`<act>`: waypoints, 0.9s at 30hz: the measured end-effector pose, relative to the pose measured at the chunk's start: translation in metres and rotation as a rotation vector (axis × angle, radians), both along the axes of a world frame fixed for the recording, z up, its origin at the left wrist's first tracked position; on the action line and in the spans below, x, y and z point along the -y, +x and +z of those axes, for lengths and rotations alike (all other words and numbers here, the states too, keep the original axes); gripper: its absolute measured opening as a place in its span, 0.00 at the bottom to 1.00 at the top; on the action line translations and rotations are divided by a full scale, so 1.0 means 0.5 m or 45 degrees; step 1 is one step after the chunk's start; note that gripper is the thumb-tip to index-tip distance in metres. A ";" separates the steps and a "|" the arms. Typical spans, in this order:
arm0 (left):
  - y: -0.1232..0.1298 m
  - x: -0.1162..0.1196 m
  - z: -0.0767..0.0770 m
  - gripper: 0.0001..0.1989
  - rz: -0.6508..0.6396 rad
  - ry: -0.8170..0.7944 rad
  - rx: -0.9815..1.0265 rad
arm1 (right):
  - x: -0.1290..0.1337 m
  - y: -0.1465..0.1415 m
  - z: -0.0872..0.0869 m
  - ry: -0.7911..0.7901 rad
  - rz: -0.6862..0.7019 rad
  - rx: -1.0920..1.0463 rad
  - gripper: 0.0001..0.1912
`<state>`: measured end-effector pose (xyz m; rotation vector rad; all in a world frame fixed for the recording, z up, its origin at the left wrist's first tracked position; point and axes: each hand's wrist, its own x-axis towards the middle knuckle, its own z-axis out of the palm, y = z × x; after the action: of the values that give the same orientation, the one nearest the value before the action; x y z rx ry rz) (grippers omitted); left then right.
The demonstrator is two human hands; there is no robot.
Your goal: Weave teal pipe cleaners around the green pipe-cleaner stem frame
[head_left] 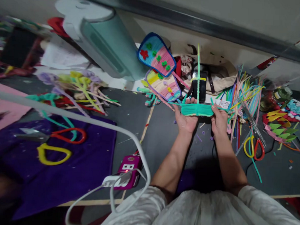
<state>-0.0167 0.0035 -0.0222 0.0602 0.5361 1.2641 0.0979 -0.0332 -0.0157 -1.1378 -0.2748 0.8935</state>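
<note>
A teal panel of pipe cleaners (197, 109) is held level between both hands, with a pale edging along its near side. From its middle a long green stem (198, 65) with a yellow tip points away from me, and a yellow crosspiece lies across it. My left hand (185, 123) supports the left end from beneath, palm up, fingers behind the panel. My right hand (219, 120) pinches the right end between thumb and fingers. Behind the stem, a dark phone (199, 86) leans against a beige bag (224, 74).
Loose pipe cleaners (247, 96) and red-and-yellow scissors (254, 148) lie to the right. Two woven panels (158, 55) lean beside a green-grey appliance (110, 42). Leftward are more scissors (65, 135) on purple cloth (94, 156), a magenta power strip (129, 171) and a white cable (102, 124).
</note>
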 end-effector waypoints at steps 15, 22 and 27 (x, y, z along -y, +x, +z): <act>0.050 0.025 -0.038 0.11 -0.040 -0.195 -0.218 | 0.009 -0.026 0.001 0.078 0.149 0.104 0.16; 0.053 0.031 -0.007 0.09 0.029 -0.209 -0.249 | 0.015 -0.014 0.004 0.044 0.182 0.245 0.18; 0.050 0.032 -0.002 0.14 0.044 -0.138 -0.302 | 0.015 -0.016 0.004 0.070 0.150 0.325 0.16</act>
<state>0.0082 -0.0126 -0.0235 0.1116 0.8122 1.2670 0.0898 -0.0407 -0.0135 -1.1942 -0.5770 0.8381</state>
